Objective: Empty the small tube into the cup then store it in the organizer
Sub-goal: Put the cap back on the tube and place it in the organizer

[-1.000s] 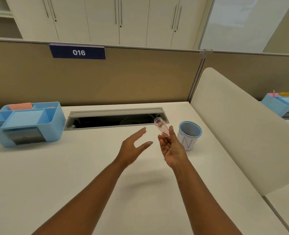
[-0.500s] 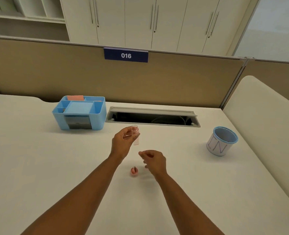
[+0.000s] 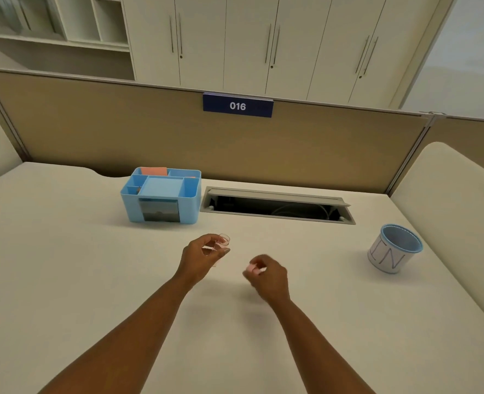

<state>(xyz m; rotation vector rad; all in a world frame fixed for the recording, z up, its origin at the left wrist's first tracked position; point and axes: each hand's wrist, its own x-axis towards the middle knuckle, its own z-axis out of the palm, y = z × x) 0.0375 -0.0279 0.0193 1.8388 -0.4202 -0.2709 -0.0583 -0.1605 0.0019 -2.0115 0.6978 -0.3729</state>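
Note:
My left hand (image 3: 202, 258) grips the small clear tube (image 3: 223, 240), open mouth pointing up and right, above the middle of the desk. My right hand (image 3: 267, 275) is closed around a small pink cap (image 3: 252, 268) just right of it. The white cup (image 3: 394, 248) with a blue rim and letters on its side stands on the desk far to the right. The light blue organizer (image 3: 161, 194), with several compartments and a grey drawer front, sits behind my left hand near the partition.
An open cable hatch (image 3: 276, 204) is set in the desk between organizer and cup. A tan partition (image 3: 149, 137) with a blue "016" sign borders the back. A cream divider panel (image 3: 456, 200) rises at the right.
The tube passed from my right hand to my left. The pink cap lay on the desk half a second ago; now my right hand holds it. The view swung left, away from the cup.

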